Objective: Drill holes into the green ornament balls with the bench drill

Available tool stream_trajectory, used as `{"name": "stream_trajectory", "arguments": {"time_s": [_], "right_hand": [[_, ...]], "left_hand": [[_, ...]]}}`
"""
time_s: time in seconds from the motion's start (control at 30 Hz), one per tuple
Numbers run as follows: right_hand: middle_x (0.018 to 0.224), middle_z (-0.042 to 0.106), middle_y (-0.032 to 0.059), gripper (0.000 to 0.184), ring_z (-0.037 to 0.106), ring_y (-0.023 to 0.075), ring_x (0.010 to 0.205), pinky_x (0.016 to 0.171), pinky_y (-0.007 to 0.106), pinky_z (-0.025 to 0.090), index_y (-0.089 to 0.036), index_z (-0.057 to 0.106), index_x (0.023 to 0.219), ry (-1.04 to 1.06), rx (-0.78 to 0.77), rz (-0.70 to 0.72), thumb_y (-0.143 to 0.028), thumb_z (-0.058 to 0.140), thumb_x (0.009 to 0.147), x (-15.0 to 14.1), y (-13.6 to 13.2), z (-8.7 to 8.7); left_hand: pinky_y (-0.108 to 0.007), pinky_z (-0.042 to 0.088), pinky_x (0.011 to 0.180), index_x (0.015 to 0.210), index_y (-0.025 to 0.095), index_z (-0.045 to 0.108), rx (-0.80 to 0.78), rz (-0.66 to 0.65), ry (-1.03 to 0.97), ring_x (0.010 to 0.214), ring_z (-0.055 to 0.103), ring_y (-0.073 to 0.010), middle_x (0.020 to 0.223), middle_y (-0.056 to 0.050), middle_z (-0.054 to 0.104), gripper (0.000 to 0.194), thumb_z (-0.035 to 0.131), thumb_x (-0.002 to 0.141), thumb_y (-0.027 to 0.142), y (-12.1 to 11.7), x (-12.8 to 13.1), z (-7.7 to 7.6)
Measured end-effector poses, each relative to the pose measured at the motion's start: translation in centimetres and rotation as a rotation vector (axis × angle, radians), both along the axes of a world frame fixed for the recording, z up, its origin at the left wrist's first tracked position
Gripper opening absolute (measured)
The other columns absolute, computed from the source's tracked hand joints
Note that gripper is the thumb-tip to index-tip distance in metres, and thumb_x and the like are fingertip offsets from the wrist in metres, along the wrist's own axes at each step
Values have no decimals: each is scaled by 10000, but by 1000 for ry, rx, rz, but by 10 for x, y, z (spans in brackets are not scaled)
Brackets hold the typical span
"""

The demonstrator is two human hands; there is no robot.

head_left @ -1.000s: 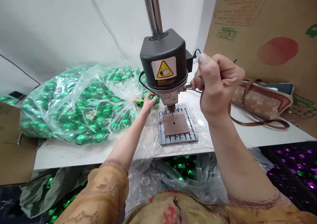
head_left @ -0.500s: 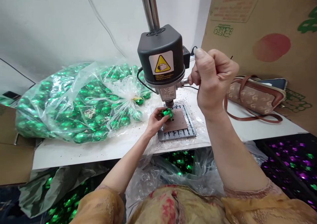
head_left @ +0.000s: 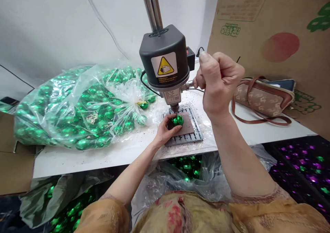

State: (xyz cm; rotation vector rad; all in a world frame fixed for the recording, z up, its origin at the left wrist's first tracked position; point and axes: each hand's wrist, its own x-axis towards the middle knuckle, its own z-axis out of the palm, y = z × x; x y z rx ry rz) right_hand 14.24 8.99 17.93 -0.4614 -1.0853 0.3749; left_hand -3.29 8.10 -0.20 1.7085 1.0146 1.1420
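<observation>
Between thumb and fingers, my left hand [head_left: 165, 130] grips a shiny green faceted ball [head_left: 177, 120]. The ball is at the brown board [head_left: 187, 123] on the slotted metal base [head_left: 197, 133], right under the chuck [head_left: 174, 108] of a small black drill press [head_left: 163, 57]. My right hand [head_left: 219, 81] is raised at the press's right side, fingers closed round its feed handle; only the handle's metal stem [head_left: 189, 84] and a dark tip show.
A tied clear bag [head_left: 64, 109] full of green balls fills the table's left side. A patterned purse [head_left: 263, 97] with a brown strap lies at right, before a large cardboard box [head_left: 250, 44]. Dark shavings dot the white table [head_left: 103, 159]. Purple and green balls [head_left: 304, 164] sit below.
The green ball and my left hand have moved slightly down and right, under the chuck. My right hand stays closed on the handle. The view has shifted slightly.
</observation>
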Motion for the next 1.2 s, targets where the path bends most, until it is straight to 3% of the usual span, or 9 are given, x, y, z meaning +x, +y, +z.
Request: {"name": "stream_trajectory", "arguments": {"time_s": [0.13, 0.27, 0.57, 0.77, 0.97, 1.07, 1.2], "right_hand": [[492, 265, -67, 541, 290, 44, 434, 454, 276, 285, -220, 276, 547, -14, -20, -19, -466, 636, 867, 0, -2, -4], [513, 250, -64, 516, 311, 35, 446, 469, 266, 281, -206, 284, 548, 0, -9, -46, -391, 608, 904, -2, -7, -11], [495, 182, -56, 539, 222, 46, 417, 452, 301, 220, -187, 180, 560, 61, 197, -77, -298, 589, 892, -8, -3, -34], [458, 172, -51, 558, 183, 55, 395, 414, 308, 199, -176, 140, 550, 36, 255, -146, -284, 590, 863, -7, 2, -46], [454, 200, -59, 527, 197, 43, 386, 403, 290, 202, -173, 150, 544, 25, 332, -128, -214, 583, 842, -6, 2, -58], [450, 209, -63, 536, 204, 30, 384, 410, 277, 219, -165, 161, 527, 24, 307, -132, -208, 585, 852, -7, -1, -53], [489, 222, -60, 514, 300, 30, 415, 450, 252, 246, -181, 241, 524, 68, 83, -140, -247, 604, 882, -7, -3, -21]], "left_hand": [[-427, 507, 1028, 1212, 205, 569, -8, 43, -52, 1160, 645, -259, 1227, -107, 673, 552, 822, 776, 429, -2, 4, -3], [-427, 517, 1017, 1193, 201, 582, -27, 39, -40, 1134, 657, -252, 1192, -102, 691, 536, 821, 777, 441, -1, 6, -4], [-417, 509, 1023, 1202, 201, 582, -39, 49, -41, 1134, 651, -244, 1198, -100, 685, 542, 823, 778, 436, -3, 7, -3], [-408, 507, 1020, 1203, 204, 581, -45, 48, -42, 1131, 650, -242, 1186, -93, 688, 547, 818, 778, 455, -3, 8, -3], [-406, 504, 1018, 1194, 204, 578, -44, 63, -33, 1137, 644, -247, 1182, -95, 683, 538, 817, 781, 451, -5, 8, -1], [-402, 504, 1007, 1192, 205, 579, -43, 59, -37, 1132, 643, -246, 1173, -90, 683, 531, 817, 780, 443, -5, 9, -1], [-395, 514, 967, 1168, 206, 580, -33, 104, -23, 1082, 654, -238, 1141, -83, 689, 501, 812, 784, 428, -6, 10, 3]]}}
